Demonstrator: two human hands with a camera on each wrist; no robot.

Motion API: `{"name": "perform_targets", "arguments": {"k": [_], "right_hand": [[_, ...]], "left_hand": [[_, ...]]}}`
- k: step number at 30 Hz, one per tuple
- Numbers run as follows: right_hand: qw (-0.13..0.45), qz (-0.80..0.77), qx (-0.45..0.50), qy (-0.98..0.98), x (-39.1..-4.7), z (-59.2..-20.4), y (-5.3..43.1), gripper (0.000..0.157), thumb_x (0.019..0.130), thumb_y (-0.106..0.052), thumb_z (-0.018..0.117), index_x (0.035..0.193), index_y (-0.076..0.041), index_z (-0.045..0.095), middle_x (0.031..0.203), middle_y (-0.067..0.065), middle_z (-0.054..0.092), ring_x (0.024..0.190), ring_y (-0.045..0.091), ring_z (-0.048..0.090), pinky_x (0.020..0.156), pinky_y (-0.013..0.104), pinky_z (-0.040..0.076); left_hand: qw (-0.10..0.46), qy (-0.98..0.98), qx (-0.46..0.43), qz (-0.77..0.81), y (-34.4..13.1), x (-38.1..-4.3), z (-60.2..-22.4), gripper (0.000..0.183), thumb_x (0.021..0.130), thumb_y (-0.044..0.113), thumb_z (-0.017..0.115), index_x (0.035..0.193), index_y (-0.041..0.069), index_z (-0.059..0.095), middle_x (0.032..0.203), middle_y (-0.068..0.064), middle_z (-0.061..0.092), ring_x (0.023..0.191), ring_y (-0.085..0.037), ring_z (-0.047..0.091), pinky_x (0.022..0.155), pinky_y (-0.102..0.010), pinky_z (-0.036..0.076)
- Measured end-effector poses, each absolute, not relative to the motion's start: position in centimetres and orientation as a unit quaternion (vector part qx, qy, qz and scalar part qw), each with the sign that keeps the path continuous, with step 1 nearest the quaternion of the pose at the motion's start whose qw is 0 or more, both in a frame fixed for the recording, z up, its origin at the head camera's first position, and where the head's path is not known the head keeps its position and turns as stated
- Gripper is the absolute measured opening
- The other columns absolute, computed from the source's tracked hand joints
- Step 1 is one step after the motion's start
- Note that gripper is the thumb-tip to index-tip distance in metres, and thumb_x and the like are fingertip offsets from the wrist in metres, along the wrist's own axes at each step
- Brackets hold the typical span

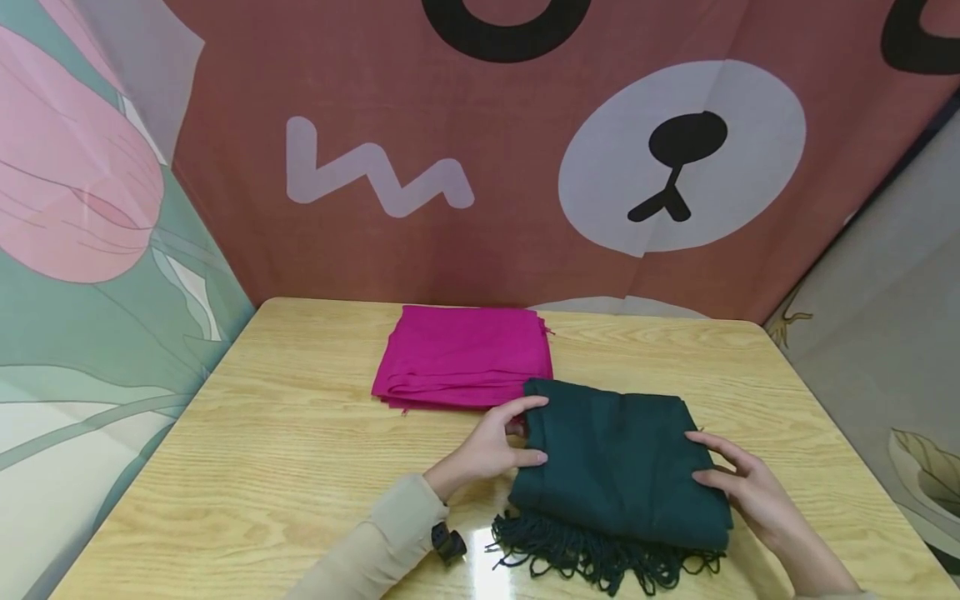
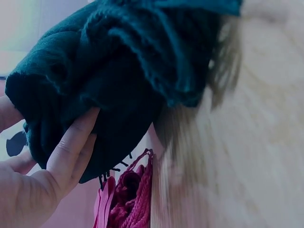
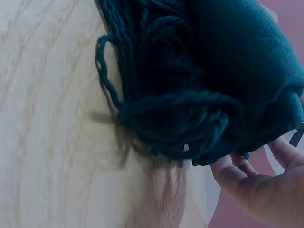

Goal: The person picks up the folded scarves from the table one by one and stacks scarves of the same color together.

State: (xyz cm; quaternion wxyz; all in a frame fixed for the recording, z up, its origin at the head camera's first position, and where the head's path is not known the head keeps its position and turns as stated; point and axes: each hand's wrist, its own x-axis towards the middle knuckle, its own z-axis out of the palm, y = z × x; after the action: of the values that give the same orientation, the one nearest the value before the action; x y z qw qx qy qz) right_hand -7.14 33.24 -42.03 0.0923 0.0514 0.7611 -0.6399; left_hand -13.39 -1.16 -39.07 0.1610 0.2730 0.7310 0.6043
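Note:
A dark green folded scarf [image 1: 615, 467] with a knotted fringe [image 1: 592, 558] is held between both hands at the right front of the table. My left hand [image 1: 491, 442] grips its left side, thumb and a finger on top and other fingers underneath, as the left wrist view [image 2: 71, 152] shows them against the cloth. At the opposite side my right hand [image 1: 753, 483] grips the edge. In the right wrist view its fingers [image 3: 232, 175] go under the fold while the fringe hangs over the wood. Just behind lies a folded magenta scarf [image 1: 465, 350], its near right corner overlapped by the green one.
The light wood table [image 1: 285, 450] extends to both sides of the scarves. A brown curtain [image 1: 510, 225] with a printed bear face hangs along the back edge. Patterned cloths [image 1: 82, 333] flank the table, and a dark band [image 1: 447, 543] circles the left wrist.

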Motion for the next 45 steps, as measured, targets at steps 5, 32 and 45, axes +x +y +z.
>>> {"name": "perform_targets", "arguments": {"k": [5,32,45], "right_hand": [[0.086,-0.638,0.055,0.763,-7.3,-42.0,33.5,0.048,0.089,-0.005,0.055,0.133,-0.023,0.047,0.127,-0.01,0.027,0.094,-0.002,0.054,0.069,0.03,0.051],[0.062,-0.635,0.05,0.768,-8.1,-41.9,34.4,0.049,0.09,-0.009,0.056,0.136,-0.021,0.044,0.126,-0.01,0.029,0.095,-0.01,0.049,0.072,0.023,0.048],[0.064,-0.588,0.063,0.804,-8.8,-41.6,34.7,0.051,0.092,-0.018,0.055,0.139,-0.026,0.038,0.142,0.024,0.007,0.096,-0.012,0.041,0.075,0.02,0.046]], "left_hand": [[0.157,0.739,0.272,0.596,-1.0,-13.3,-38.6,0.06,0.077,-0.003,0.068,0.132,0.003,0.045,0.13,-0.013,0.047,0.098,-0.023,0.053,0.082,-0.031,0.044],[0.119,0.746,0.278,0.593,1.3,-15.7,-42.2,0.061,0.076,0.007,0.073,0.131,0.014,0.048,0.133,-0.005,0.044,0.104,-0.014,0.048,0.089,-0.033,0.041],[0.138,0.746,0.286,0.586,1.8,-16.3,-41.9,0.064,0.078,0.012,0.071,0.136,0.014,0.043,0.14,-0.004,0.036,0.127,-0.018,0.033,0.094,-0.032,0.038]]}}
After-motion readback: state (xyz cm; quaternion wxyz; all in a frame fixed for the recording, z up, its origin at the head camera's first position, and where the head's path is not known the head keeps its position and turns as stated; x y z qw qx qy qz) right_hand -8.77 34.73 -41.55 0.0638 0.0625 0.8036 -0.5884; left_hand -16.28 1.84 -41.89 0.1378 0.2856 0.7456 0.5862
